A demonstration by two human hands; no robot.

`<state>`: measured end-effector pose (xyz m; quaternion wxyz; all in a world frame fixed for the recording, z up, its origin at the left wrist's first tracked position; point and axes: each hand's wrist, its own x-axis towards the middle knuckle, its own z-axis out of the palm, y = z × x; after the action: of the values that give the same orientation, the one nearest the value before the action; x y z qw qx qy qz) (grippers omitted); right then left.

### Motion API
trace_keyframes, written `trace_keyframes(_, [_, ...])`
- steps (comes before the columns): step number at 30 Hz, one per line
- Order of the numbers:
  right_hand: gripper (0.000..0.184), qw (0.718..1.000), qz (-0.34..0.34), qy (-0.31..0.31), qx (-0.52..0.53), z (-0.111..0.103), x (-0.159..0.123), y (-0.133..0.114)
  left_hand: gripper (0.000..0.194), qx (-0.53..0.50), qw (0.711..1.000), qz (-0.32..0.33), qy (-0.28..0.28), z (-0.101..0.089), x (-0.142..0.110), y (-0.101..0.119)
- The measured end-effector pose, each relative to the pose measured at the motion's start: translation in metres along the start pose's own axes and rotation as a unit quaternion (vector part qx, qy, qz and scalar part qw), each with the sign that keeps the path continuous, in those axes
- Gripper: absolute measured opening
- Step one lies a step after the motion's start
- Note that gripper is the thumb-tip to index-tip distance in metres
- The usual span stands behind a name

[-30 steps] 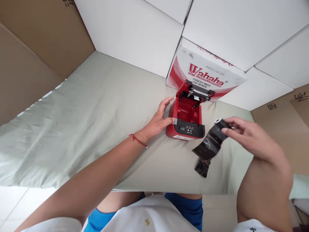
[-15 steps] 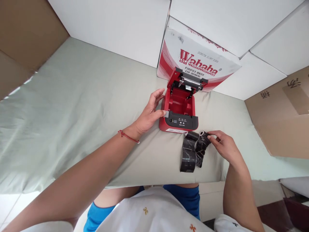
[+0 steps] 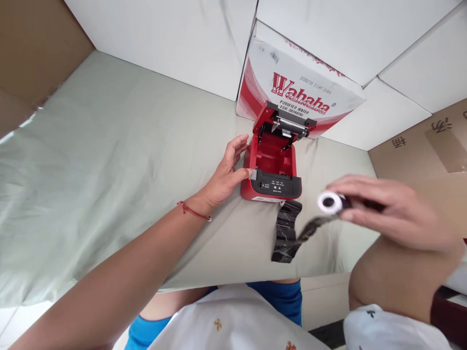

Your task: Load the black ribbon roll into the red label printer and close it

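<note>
A red and black label printer (image 3: pixel 277 184) stands on the cloth-covered table with its lid (image 3: pixel 290 123) raised and its red bay showing. My left hand (image 3: pixel 226 174) holds the printer by its left side, thumb on a grey tab at the front corner. Raised to the right of it, my right hand (image 3: pixel 390 206), blurred by motion, grips a small ribbon roll (image 3: pixel 330 202) whose white core end faces the printer. From this roll a thin black strip runs down to the black ribbon (image 3: pixel 286 233) lying folded on the cloth in front of the printer.
Behind the printer stands a white and red Wahaha water carton (image 3: pixel 302 87), close to the raised lid. Brown cardboard boxes (image 3: pixel 430 155) bound the right side, with another at the far left. The green-grey cloth (image 3: pixel 127 160) drops over the table's front edge.
My right hand has lifted the ribbon roll off the cloth and moved it up and to the right. A strip now stretches behind it. My left hand stays on the printer.
</note>
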<state>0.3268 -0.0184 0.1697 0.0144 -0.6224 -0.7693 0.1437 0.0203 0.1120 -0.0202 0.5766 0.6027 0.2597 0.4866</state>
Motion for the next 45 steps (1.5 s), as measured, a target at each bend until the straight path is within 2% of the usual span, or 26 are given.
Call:
trace_keyframes(5, [0.029,0.999,-0.033,-0.027,-0.027,0.004,0.085,-0.049,0.079,0.041,0.999,0.020,0.008,0.002,-0.003,0.000])
trace_keyframes(8, [0.019,0.995,-0.065,-0.072,-0.036,0.007,0.130,-0.068,0.068,0.136,0.986,0.083,0.058,0.006,-0.012,0.011])
trace_keyframes(11, [0.014,0.984,-0.105,-0.133,-0.059,0.007,0.154,-0.074,0.060,0.258,0.940,0.198,0.101,0.013,-0.023,0.028])
trace_keyframes(14, [0.015,0.980,-0.083,-0.161,-0.085,0.011,0.165,-0.076,0.070,0.331,0.897,0.283,0.076,0.024,-0.032,0.041])
trace_keyframes(16, [0.013,0.980,-0.059,-0.166,-0.091,0.016,0.170,-0.077,0.081,0.353,0.884,0.301,0.057,0.031,-0.036,0.044])
trace_keyframes(19, [0.011,0.979,-0.063,-0.171,-0.089,0.020,0.170,-0.081,0.087,0.351,0.880,0.317,0.040,0.039,-0.038,0.042])
trace_keyframes(21, [0.014,0.980,-0.074,-0.162,-0.085,0.017,0.163,-0.084,0.074,0.354,0.871,0.339,0.032,0.041,-0.038,0.042])
trace_keyframes(23, [0.019,0.986,-0.100,-0.120,-0.056,0.009,0.150,-0.088,0.057,0.364,0.859,0.359,0.029,0.041,-0.040,0.043])
trace_keyframes(24, [0.021,0.991,-0.111,-0.072,-0.026,0.004,0.143,-0.089,0.051,0.371,0.853,0.366,0.028,0.042,-0.041,0.044])
trace_keyframes(26, [0.024,0.989,-0.118,0.078,0.044,-0.006,0.131,-0.089,0.043,0.386,0.840,0.379,0.030,0.043,-0.043,0.047])
trace_keyframes(28, [0.028,0.962,-0.110,0.242,0.067,-0.010,0.128,-0.083,0.037,0.407,0.824,0.392,0.044,0.044,-0.044,0.050])
trace_keyframes(30, [0.035,0.940,-0.117,0.319,0.024,-0.008,0.133,-0.073,0.032,0.426,0.809,0.402,0.060,0.044,-0.044,0.051])
trace_keyframes(31, [0.040,0.939,-0.123,0.322,0.001,-0.004,0.137,-0.068,0.031,0.432,0.803,0.405,0.066,0.044,-0.043,0.051])
trace_keyframes(34, [0.050,0.954,-0.122,0.272,-0.014,0.010,0.139,-0.058,0.031,0.434,0.799,0.409,0.077,0.044,-0.043,0.049])
trace_keyframes(38, [0.042,0.957,-0.113,0.265,0.045,0.025,0.109,-0.063,0.035,0.426,0.801,0.411,0.093,0.045,-0.043,0.045])
trace_keyframes(40, [0.039,0.961,-0.126,0.239,0.059,0.031,0.090,-0.067,0.036,0.423,0.803,0.409,0.099,0.046,-0.044,0.043])
trace_keyframes(43, [0.036,0.966,-0.139,0.212,0.046,0.042,0.073,-0.071,0.043,0.401,0.824,0.389,0.091,0.045,-0.044,0.040])
trace_keyframes(45, [0.034,0.962,-0.139,0.233,0.033,0.050,0.070,-0.071,0.053,0.363,0.855,0.360,0.088,0.041,-0.041,0.039])
